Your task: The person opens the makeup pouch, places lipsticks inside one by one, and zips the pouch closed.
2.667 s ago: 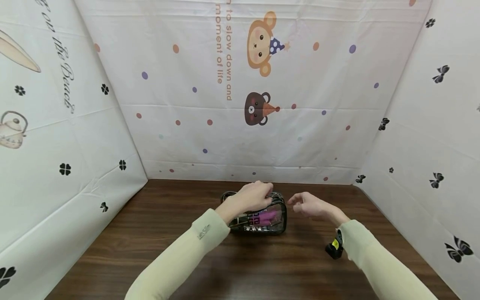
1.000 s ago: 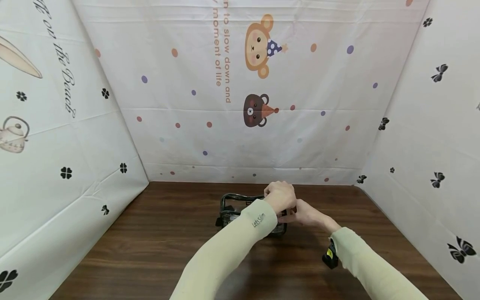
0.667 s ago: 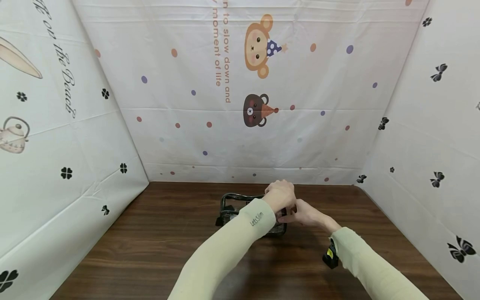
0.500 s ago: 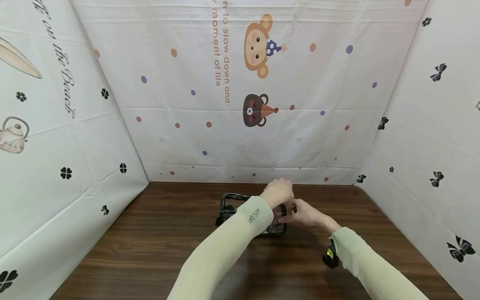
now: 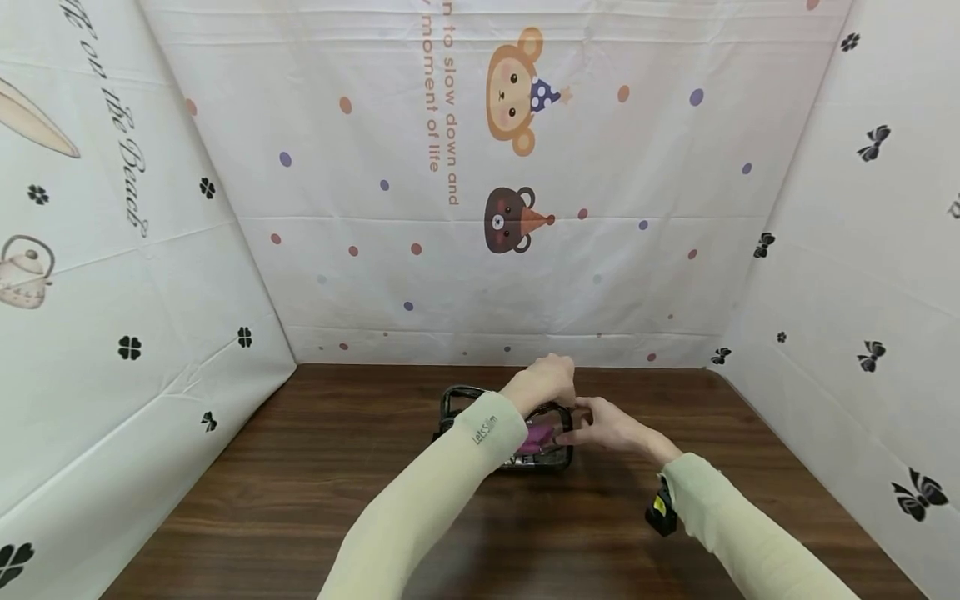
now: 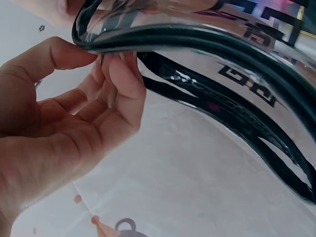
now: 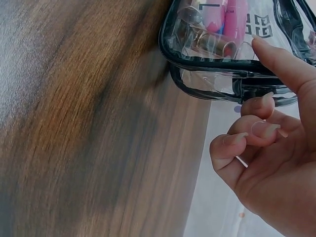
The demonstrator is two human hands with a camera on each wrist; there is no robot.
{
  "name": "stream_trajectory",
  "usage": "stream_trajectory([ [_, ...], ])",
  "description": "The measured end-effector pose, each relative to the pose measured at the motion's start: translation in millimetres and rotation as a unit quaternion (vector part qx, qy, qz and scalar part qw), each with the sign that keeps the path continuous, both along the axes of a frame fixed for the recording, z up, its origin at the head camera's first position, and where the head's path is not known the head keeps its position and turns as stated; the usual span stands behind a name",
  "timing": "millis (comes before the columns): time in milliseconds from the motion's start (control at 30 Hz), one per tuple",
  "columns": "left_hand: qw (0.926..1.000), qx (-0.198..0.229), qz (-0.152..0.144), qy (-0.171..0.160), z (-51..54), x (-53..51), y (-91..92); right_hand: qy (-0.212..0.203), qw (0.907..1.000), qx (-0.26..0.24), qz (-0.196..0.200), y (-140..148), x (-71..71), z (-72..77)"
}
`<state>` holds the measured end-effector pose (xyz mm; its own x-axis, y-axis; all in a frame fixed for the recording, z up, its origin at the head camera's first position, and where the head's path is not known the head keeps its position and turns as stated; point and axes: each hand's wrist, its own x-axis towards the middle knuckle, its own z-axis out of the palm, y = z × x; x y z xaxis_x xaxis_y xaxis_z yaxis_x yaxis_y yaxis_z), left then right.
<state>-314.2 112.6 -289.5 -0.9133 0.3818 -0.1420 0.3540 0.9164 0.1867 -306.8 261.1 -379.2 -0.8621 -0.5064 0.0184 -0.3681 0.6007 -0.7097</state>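
Observation:
A clear cosmetic bag (image 5: 546, 460) with black piping stands on the brown table, pink tubes (image 7: 236, 19) and a small gold-rimmed cylinder (image 7: 215, 44) showing through its wall. Over its top edge, toward the right end, my left hand (image 5: 543, 382) bends down. The left wrist view has that hand's thumb and fingers pinched together at the dark zipper edge (image 6: 197, 34); any pull tab is hidden. My right hand (image 5: 611, 425) grips the bag's right end, thumb (image 7: 276, 59) on the front panel and the other fingers curled against the end.
White printed cloth (image 5: 480, 275) walls the table off at the back and both sides. A black device with a yellow label (image 5: 662, 510) sits at my right wrist. The wooden tabletop (image 5: 300, 483) extends in front of the bag and to both sides.
My right hand has come left onto the bag's end. My left hand went right to that end, then slid back left along the top edge, baring the pink tubes again.

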Motion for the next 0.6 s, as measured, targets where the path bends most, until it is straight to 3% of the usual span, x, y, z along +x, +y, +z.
stream_trajectory([
  [200,0.9982,0.047,-0.003,-0.037,7.9,-2.9,-11.4,-0.012,0.9993,-0.002,-0.036,0,-1.1,4.6],
  [600,0.9977,0.067,-0.001,-0.016,-1.2,-5.4,-23.1,0.008,0.9989,-0.001,-0.047,-1,-0.1,10.6],
])
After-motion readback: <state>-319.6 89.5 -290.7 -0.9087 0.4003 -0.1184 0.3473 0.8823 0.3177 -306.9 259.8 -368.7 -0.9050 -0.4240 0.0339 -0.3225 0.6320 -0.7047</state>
